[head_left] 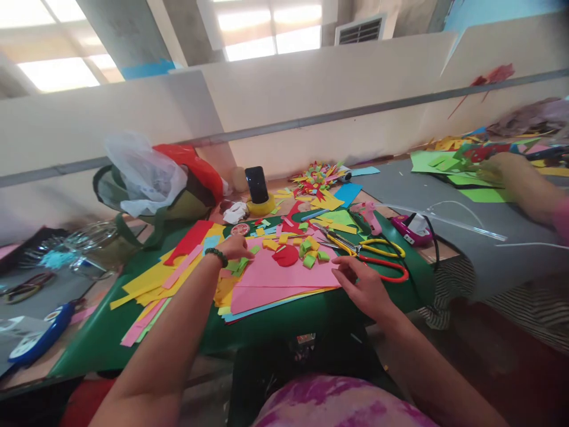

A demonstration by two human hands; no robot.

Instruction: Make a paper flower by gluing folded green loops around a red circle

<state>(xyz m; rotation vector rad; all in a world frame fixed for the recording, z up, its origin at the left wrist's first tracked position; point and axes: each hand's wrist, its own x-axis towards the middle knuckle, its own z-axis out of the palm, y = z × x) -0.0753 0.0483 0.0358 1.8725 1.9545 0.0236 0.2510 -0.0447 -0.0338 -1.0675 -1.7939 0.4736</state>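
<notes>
My left hand (237,249), with a green bead bracelet at the wrist, reaches down to green paper strips (240,267) at the left of the pink paper sheets (267,290). Its fingers are stretched out, partly over the strips. My right hand (361,286) hovers at the sheets' right edge, thumb and fingers apart, holding nothing visible. Between my hands lie a red paper circle (285,255) and folded green and yellow paper loops (310,252). Yellow-handled scissors (382,246) and red-handled scissors (391,270) lie just beyond my right hand.
A pink glue gun (371,216), a purple device (412,230) and a phone (256,184) on yellow tape (262,205) stand behind. Coloured paper (153,279) and a bag (186,204) are left. A co-worker's hand (507,169) handles green paper at right.
</notes>
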